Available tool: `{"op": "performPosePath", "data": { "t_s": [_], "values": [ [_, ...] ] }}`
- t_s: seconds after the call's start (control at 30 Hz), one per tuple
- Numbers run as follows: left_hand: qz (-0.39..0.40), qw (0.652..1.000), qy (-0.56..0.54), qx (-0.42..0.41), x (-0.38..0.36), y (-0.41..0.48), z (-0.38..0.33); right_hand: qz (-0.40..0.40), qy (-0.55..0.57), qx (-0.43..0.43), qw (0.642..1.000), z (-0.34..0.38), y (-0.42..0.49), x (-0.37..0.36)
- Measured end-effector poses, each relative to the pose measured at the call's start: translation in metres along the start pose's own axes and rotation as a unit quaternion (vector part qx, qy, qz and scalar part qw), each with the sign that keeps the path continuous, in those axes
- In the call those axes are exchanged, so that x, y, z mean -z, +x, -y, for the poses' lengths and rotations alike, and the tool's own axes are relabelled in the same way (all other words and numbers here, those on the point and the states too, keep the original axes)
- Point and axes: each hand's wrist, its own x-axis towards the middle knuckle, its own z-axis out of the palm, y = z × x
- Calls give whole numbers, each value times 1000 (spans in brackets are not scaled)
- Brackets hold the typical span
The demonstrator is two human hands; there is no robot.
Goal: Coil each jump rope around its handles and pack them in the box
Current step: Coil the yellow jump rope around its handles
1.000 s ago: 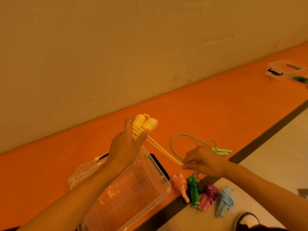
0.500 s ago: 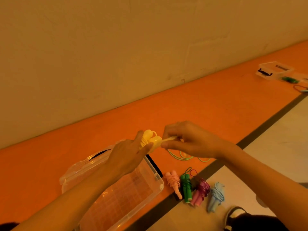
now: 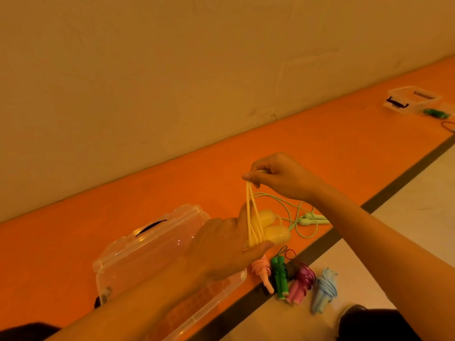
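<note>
Left grip on bulbous handles, right grip pinching cord

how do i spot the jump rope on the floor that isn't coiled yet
Follow the orange floor strip along the wall to the clear box. Right of it lies the light green jump rope. Unlike the four bundled ropes nearby, its cord sprawls loose beside its handles.
</note>
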Motion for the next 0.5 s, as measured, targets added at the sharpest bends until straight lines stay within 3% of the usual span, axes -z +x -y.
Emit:
{"op": "performPosePath", "data": {
  "t_s": [0.1, 0.23, 0.33, 0.5],
  "values": [
    [-26, 999, -41, -2, 10, -3, 2, 31, 28, -51, 998, -20, 1, 8],
    [17, 998, 4, -68, 12, -9, 5, 104, 47, -84, 990, -38, -2, 16],
    [45, 997, -5, -61, 19, -5, 17, 148, 63, -105, 981, -49, -7, 27],
    [35, 998, 5, -56, 28, -1, 32, 140, 64, -115, 981, -60, -15, 40]
  ]
}}
